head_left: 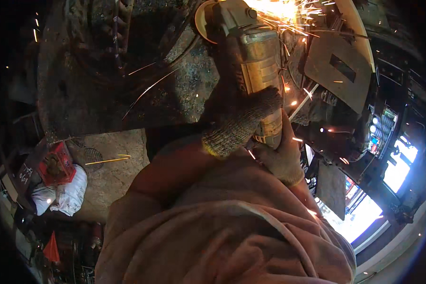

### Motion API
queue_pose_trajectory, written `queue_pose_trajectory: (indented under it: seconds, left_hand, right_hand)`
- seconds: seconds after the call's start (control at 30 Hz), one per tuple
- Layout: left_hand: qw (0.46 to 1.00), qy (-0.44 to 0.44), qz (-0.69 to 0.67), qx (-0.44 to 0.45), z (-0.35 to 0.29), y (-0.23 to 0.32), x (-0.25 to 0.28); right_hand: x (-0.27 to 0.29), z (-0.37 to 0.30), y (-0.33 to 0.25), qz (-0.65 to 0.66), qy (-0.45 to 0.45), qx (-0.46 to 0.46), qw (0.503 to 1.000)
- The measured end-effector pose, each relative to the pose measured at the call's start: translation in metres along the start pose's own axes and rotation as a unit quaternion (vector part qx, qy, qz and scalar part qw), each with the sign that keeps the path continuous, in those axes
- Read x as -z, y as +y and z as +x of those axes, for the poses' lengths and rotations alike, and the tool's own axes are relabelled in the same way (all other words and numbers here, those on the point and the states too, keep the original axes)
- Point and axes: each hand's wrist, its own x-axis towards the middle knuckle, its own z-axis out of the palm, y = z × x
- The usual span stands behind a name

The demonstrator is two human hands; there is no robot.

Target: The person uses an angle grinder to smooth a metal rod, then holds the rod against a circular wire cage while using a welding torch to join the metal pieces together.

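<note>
Dim workshop, dark grimy worktop across upper left, dusty floor below it. Yellow angle grinder is at top centre, head away from the person, over the worktop area. Left grip, grey knit glove, closed round the grinder body, fingers wrapped over the top. Right grip, pale glove, closed on the rear end, fingers along its right side; trigger contact hidden, cannot tell. Bright sparks spray right of the grinder head; contact point lost in glare. Flat plate with rectangular cut-out sits right of the grinder, apart from it. Lower left: red container beside white sack on the floor.
</note>
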Motion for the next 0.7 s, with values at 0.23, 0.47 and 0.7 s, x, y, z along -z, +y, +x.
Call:
queue_pose_trajectory:
  seconds: [0.23, 0.47, 0.7]
  left_hand:
    - [1.0, -0.012, 0.01, 0.019, 0.0, -0.001, 0.007]
    - [0.998, -0.032, -0.057, 0.019, -0.003, -0.004, -0.001]
    - [0.998, -0.055, 0.024, 0.018, 0.002, -0.001, -0.002]
  right_hand:
    - [-0.012, -0.002, 0.025, 0.077, -0.001, 0.007, 0.997]
    - [-0.013, -0.005, 0.023, 0.054, -0.01, 0.011, 0.998]
    - [-0.012, -0.014, 0.029, 0.102, -0.011, 0.002, 0.995]
